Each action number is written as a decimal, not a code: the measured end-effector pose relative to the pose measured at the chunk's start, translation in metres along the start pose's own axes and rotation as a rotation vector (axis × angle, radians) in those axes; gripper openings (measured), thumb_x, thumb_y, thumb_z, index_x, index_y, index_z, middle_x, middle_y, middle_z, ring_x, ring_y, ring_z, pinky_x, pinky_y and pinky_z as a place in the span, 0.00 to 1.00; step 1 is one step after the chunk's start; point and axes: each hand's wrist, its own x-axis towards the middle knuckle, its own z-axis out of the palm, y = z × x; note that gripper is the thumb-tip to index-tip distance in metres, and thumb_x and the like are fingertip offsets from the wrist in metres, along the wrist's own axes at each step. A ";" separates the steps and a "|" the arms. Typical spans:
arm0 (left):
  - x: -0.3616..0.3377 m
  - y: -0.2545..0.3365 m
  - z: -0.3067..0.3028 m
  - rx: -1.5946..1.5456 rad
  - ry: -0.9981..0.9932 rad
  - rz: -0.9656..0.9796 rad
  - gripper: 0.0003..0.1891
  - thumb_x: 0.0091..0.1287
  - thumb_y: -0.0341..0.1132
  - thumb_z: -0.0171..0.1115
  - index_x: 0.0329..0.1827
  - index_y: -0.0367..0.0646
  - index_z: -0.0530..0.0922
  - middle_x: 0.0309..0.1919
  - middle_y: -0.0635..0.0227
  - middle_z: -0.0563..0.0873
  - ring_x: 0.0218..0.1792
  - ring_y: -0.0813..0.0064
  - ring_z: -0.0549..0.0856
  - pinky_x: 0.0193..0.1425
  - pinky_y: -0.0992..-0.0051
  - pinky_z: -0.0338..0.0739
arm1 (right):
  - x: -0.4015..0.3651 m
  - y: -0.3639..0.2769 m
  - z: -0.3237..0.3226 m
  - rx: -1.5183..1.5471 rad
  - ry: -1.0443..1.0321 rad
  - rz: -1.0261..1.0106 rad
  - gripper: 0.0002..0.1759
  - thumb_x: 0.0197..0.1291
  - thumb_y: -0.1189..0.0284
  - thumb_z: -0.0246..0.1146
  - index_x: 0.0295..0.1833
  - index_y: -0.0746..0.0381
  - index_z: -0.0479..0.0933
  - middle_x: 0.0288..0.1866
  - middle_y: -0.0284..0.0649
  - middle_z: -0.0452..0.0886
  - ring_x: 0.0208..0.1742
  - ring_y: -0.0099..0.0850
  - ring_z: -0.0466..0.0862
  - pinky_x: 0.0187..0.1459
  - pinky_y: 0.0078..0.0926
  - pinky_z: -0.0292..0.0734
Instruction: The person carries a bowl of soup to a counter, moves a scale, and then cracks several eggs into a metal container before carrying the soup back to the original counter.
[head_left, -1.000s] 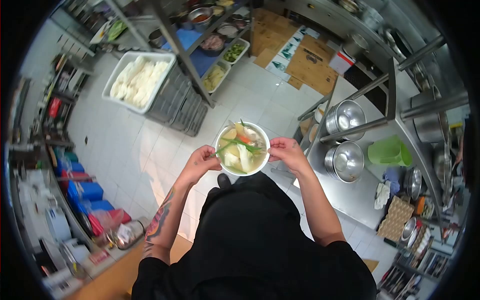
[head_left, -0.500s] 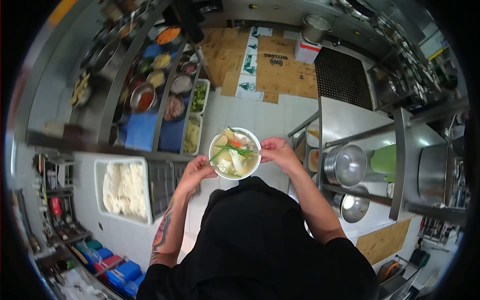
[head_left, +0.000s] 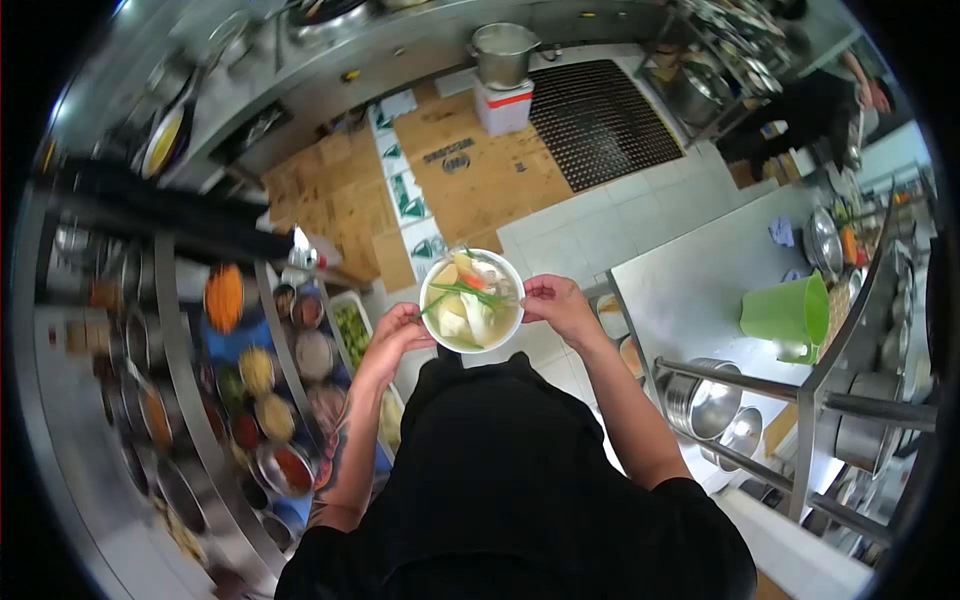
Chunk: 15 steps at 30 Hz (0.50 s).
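Observation:
A round white bowl of pale broth is held level in front of my black top. Potato-like chunks, a piece of carrot, a pale leafy vegetable and long green stalks lie in the soup. My left hand grips the bowl's left rim, fingers closed on it. On the opposite side, my right hand pinches the right rim with thumb and fingers. The undersides of the fingers are hidden by the bowl.
Ingredient containers fill a rack at left. Cardboard and a black mat cover the floor ahead. A pot stands on a box. At right, a steel table bears a green container. Another person is at upper right.
The view has turned to the right, so the rack, floor cardboard and pot have shifted left. The green container and another person now show fully. Both hands still hold the bowl.

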 end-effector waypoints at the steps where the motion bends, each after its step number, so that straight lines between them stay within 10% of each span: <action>1: 0.027 0.022 -0.003 0.028 -0.025 -0.027 0.16 0.69 0.29 0.58 0.57 0.35 0.74 0.49 0.62 0.83 0.47 0.68 0.88 0.58 0.66 0.85 | 0.014 -0.011 -0.002 0.017 0.058 -0.002 0.11 0.61 0.78 0.69 0.48 0.70 0.80 0.39 0.40 0.85 0.38 0.27 0.87 0.40 0.25 0.87; 15: 0.382 0.144 0.071 0.384 -0.331 -0.294 0.18 0.63 0.31 0.60 0.56 0.39 0.72 0.50 0.61 0.80 0.47 0.68 0.85 0.50 0.66 0.87 | 0.185 -0.032 -0.096 0.373 0.617 -0.151 0.11 0.60 0.81 0.67 0.48 0.70 0.79 0.39 0.38 0.83 0.35 0.24 0.84 0.39 0.24 0.86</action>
